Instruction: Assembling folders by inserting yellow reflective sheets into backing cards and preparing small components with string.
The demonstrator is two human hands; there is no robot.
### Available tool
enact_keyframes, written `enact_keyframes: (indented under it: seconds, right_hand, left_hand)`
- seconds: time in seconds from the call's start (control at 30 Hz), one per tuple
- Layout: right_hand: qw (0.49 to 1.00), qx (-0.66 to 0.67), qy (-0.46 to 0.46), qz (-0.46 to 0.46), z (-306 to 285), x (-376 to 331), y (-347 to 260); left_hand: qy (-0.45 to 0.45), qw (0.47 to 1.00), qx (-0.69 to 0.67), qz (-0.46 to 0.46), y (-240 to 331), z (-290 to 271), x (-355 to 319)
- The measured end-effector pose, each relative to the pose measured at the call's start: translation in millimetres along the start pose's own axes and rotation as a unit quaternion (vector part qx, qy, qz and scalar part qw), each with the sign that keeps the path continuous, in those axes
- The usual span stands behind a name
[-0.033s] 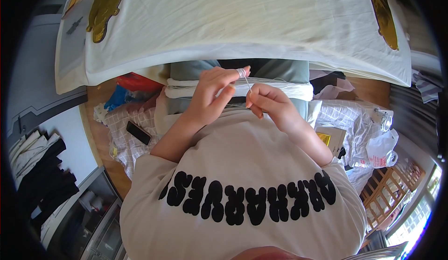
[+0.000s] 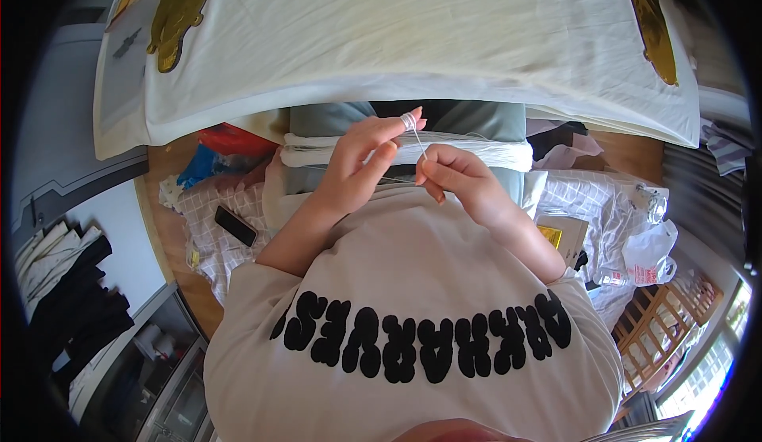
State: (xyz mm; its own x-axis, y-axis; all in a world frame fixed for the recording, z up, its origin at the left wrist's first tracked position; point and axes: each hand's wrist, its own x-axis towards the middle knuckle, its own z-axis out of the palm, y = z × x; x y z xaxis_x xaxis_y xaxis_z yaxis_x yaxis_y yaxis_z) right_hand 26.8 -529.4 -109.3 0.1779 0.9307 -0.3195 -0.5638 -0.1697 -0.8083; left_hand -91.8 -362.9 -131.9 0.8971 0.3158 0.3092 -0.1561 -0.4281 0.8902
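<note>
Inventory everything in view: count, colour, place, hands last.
Thread: one length, white, upper centre
Strand bundle: one, white, across the lap
Large cloth: one, cream, top
Foil-like pieces: two, gold, upper left and right
Phone: one, black, left
Crumpled items: count unclear, red and blue, left
Checked cloth: count unclear, white, left and right
Plastic bag: one, white, right
Slatted frame: one, brown, lower right
Fabrics: several, black and white, lower left
Shirt: one, beige and black, lower centre
Trousers: one pair, grey-green, centre
Left hand: one, bare, centre, thread wrapped near fingertips
Right hand: one, bare, centre, pinching the thread
</note>
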Motion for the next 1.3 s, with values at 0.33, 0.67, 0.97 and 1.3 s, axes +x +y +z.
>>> enact_keyframes:
  seconds: [0.33,0.67,0.97,1.3]
  right_hand:
    - [0.982,0.183,-0.003,-0.042,-2.3,1.5,-2.5]
    - [0.989,0.138,-0.052,0.013,-0.8,0.4,-8.4]
    - [0.988,0.088,-0.127,0.002,-15.0,-5.9,-9.3]
    - [0.995,0.052,-0.083,-0.013,-5.2,-10.4,-3.1]
  left_hand:
    - [-0.072,0.963,0.256,0.055,15.9,-20.7,3.6]
    - [-0.081,0.970,0.220,0.066,16.0,-22.3,4.3]
    - [-0.195,0.974,-0.110,-0.028,29.0,-32.3,11.6]
    - [-0.227,0.971,-0.070,-0.024,19.6,-27.9,3.9]
